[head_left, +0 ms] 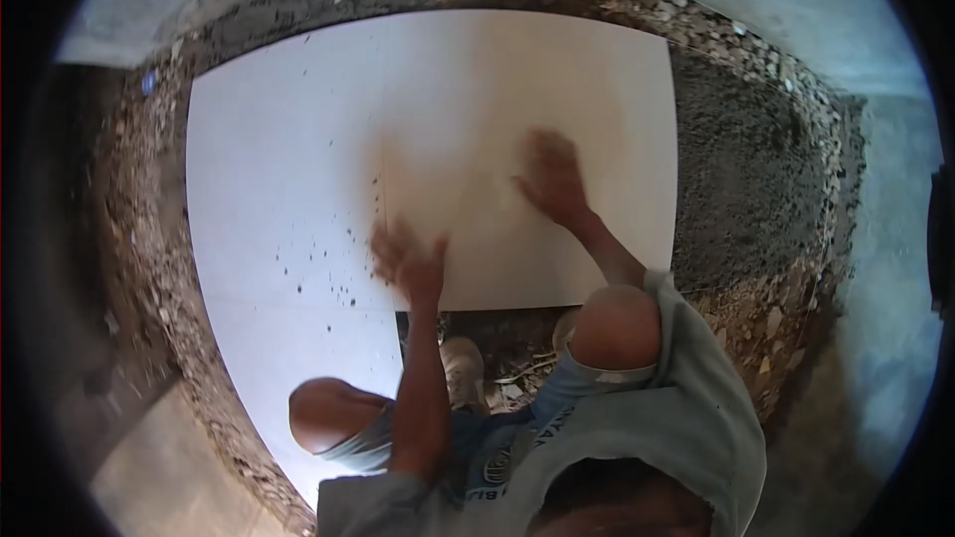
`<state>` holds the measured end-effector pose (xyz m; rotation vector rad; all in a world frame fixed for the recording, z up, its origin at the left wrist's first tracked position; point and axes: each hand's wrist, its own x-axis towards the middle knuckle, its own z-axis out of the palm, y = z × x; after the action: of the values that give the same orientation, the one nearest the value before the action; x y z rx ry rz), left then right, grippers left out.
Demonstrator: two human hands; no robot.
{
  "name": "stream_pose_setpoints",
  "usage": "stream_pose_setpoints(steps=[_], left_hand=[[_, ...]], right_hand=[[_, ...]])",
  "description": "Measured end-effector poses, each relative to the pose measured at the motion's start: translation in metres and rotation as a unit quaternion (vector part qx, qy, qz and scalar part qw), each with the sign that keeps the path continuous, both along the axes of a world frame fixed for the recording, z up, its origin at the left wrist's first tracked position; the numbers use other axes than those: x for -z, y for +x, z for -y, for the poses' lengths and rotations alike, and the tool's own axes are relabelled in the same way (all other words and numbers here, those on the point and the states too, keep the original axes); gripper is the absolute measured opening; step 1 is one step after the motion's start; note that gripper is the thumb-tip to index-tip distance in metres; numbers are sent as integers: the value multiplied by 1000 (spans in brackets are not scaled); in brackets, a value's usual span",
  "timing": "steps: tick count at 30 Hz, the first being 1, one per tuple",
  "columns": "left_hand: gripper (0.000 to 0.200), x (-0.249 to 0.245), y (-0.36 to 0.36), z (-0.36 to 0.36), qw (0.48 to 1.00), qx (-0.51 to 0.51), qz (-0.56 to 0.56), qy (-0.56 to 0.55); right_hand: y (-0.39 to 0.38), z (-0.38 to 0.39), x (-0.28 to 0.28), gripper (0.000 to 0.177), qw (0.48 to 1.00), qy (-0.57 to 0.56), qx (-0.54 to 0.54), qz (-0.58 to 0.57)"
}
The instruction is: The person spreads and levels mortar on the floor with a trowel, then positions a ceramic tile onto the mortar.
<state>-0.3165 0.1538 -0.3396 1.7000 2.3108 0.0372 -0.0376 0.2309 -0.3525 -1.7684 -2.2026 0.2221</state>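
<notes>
Large pale floor tiles (pixel 288 159) lie side by side in front of me, with a thin seam running between them. My left hand (pixel 410 264) is over that seam near the front edge of the right-hand tile (pixel 527 259), fingers spread and holding nothing. Farther to the right, my right hand (pixel 554 179) is stretched flat over the same tile, its thumb apart and its fingertips blurred by motion. Dark crumbs of mortar (pixel 343 288) are scattered on the left tile, close to my left hand.
Grey wet mortar (pixel 741 179) borders the tiles on the right. Broken rubble (pixel 686 20) runs along the walls at the back and right. My shoe (pixel 463 373) stands on rough ground in front of the tile, between my bent knees. A taut string crosses above the rubble.
</notes>
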Motion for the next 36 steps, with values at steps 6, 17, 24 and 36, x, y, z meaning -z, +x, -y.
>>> stream_pose_setpoints(steps=[6,17,24,36], left_hand=[[51,15,4,137,915,-336,202,97],[57,1,-4,101,476,-627,616,-34],[68,-59,-2,87,450,-637,626,10],[76,-55,-100,-31,901,-235,353,-92]], right_hand=[[180,182,-39,61,831,-110,545,3],[172,241,-17,59,788,-228,564,-98],[220,251,-13,85,736,-298,542,-275],[221,210,-113,96,764,-309,519,-226]])
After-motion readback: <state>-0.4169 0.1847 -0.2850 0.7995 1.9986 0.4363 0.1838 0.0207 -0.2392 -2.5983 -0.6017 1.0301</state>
